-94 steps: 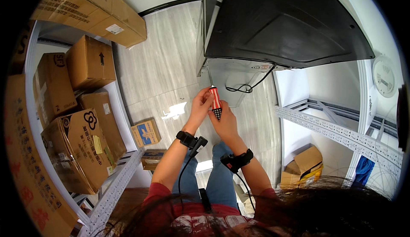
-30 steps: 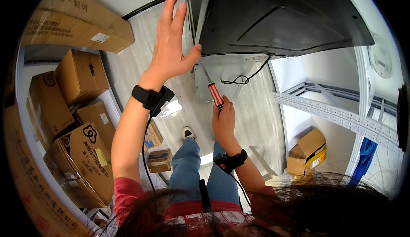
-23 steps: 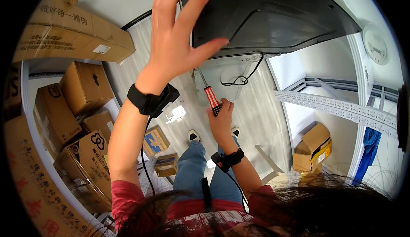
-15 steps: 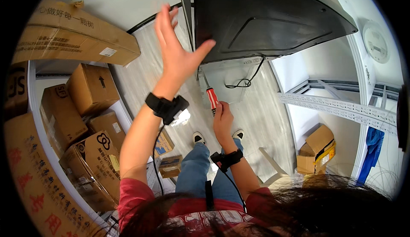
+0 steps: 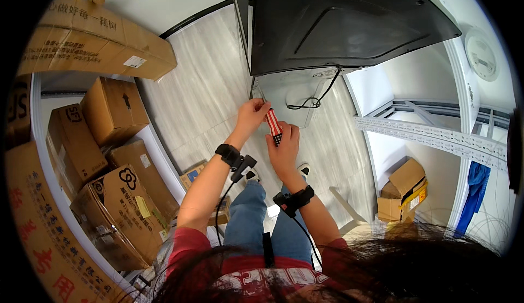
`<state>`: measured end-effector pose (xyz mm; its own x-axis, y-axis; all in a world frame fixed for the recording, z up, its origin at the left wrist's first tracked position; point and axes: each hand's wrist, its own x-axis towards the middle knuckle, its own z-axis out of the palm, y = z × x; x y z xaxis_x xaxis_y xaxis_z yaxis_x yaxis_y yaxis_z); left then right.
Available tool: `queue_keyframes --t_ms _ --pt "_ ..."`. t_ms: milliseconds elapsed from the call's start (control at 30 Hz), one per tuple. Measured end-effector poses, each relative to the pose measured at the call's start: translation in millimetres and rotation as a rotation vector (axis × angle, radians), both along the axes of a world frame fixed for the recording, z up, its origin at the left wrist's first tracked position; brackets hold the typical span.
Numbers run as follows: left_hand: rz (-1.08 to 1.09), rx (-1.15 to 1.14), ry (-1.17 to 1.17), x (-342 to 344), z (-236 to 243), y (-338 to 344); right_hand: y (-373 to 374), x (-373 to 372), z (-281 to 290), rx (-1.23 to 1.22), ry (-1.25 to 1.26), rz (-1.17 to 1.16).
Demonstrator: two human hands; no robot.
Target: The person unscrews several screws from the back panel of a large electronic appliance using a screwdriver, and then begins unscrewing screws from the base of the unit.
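Observation:
A screwdriver [image 5: 273, 124] with a red-and-white striped handle and a dark, star-dotted end points away from me, its shaft toward the lower left corner of a large appliance [image 5: 338, 24] with a black panel and a pale metal face. My right hand [image 5: 286, 151] is closed around the rear of the handle. With fingers pinched together, my left hand [image 5: 252, 118] grips where the shaft meets the handle. The tip reaches the metal near a corner bracket; whether it sits in a screw is too small to tell. A black cord [image 5: 305, 105] hangs looped from the appliance's edge.
Cardboard boxes [image 5: 114, 112] fill a white shelf on the left, with a long carton [image 5: 98, 43] lying above. At right stand a white perforated rack [image 5: 431, 135], an opened box [image 5: 403, 188] and a blue cloth [image 5: 474, 194]. Smaller boxes lie on the floor by my feet.
My left hand has come down from beside the black panel, where it was raised with fingers spread, and now pinches the screwdriver. My right hand still holds the handle, slightly lower.

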<state>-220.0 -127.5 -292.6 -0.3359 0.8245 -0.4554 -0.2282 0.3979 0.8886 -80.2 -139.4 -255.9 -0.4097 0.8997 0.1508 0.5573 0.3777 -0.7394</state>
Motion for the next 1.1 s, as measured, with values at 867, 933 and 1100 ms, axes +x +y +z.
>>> queue_keyframes --t_ms 867,933,1100 --pt "0.31 0.333 0.908 -12.5 -50.6 29.6 43.4 32.7 15.0 0.01 -0.189 0.242" --pt "0.344 0.463 0.931 -24.9 -72.7 47.3 58.9 35.9 19.9 0.307 -0.156 0.381" --pt "0.508 0.734 1.0 -36.3 -111.4 78.2 75.4 39.5 19.7 0.957 -0.229 0.573"
